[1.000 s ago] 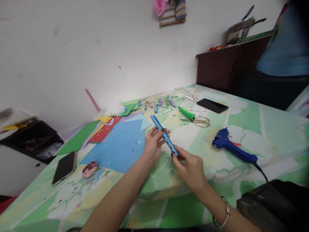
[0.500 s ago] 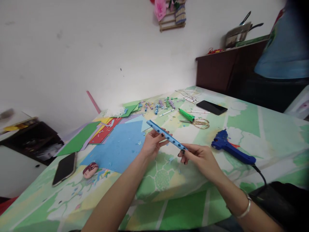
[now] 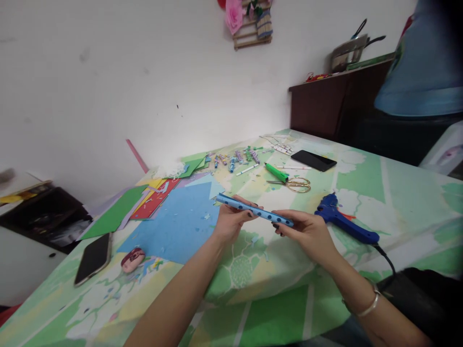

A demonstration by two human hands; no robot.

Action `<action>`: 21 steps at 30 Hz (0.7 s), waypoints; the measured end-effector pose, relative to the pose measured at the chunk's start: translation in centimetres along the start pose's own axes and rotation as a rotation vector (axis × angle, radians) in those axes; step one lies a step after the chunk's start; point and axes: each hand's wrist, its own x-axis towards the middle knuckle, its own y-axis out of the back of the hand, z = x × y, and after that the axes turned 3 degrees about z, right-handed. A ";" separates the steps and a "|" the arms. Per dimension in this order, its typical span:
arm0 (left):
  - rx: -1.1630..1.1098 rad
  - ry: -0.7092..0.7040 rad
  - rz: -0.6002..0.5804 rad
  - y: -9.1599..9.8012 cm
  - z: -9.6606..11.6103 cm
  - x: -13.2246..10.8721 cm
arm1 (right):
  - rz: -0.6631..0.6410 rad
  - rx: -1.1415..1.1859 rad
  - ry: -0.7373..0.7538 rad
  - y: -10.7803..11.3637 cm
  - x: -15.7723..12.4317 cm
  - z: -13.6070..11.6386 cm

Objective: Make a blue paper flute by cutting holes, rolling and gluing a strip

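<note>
Between my two hands, above the table, is a thin blue paper tube (image 3: pixel 265 214) with dark blue dots, tilted slightly down to the right. My left hand (image 3: pixel 233 221) pinches it near the middle, thumb on the near side. My right hand (image 3: pixel 302 231) grips its right end between thumb and fingers. To the left beneath lies a large blue paper sheet (image 3: pixel 177 226) with small scraps on it. A blue glue gun (image 3: pixel 347 224) rests on the cloth to the right of my right hand. Gold-handled scissors (image 3: pixel 298 184) and a green pen-shaped tool (image 3: pixel 277 172) lie beyond my hands.
A patterned tablecloth (image 3: pixel 267 299) covers the table. Coloured paper sheets (image 3: pixel 115 212), a phone (image 3: pixel 93 258) and a pink rounded object (image 3: pixel 132 260) are at left. Small rolled paper pieces (image 3: pixel 232 165) and a black phone (image 3: pixel 314 160) lie at the back. The glue gun's cord (image 3: pixel 387 258) runs right.
The paper tube has turned from a steep slant to a flatter one, its left end lower. My right hand has shifted slightly right with its end. The whole view has shifted a little.
</note>
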 end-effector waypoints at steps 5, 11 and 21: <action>0.005 -0.005 0.007 -0.1 -0.1 0.0 | 0.012 -0.173 0.194 0.2 0.0 -0.2; 0.019 -0.021 0.001 0.1 -0.4 0.0 | 0.009 -0.245 0.225 0.3 0.2 -0.1; 0.090 0.012 -0.004 0.0 0.2 0.0 | 0.044 -0.176 0.076 0.6 0.5 0.1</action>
